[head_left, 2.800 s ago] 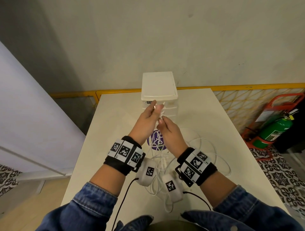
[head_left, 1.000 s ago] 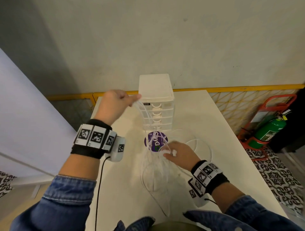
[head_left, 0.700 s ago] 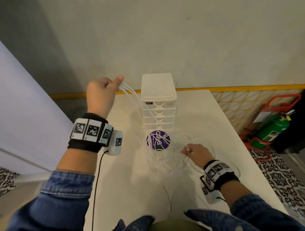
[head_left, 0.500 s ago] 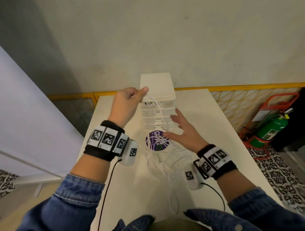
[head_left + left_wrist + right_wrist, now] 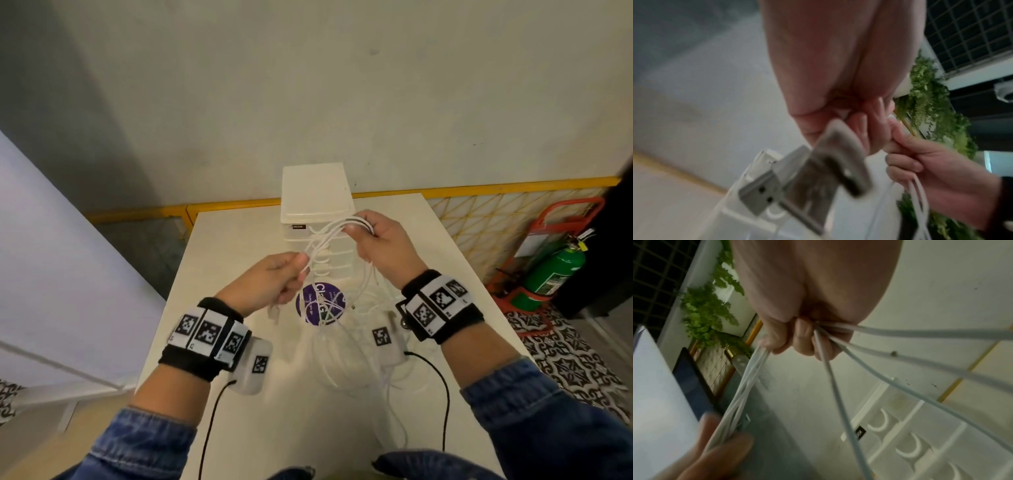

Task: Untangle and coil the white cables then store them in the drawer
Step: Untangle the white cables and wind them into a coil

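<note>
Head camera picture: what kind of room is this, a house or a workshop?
Probably a plain work or utility room, not a cosy home. A green fire extinguisher stands in a red holder on the floor, the wall is bare, and a white table carries only a small drawer unit and cables.

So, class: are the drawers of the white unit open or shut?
Shut. On the drawer unit every front sits flush in the head view, none pulled out; the right wrist view shows the handles lined up in one row.
</note>
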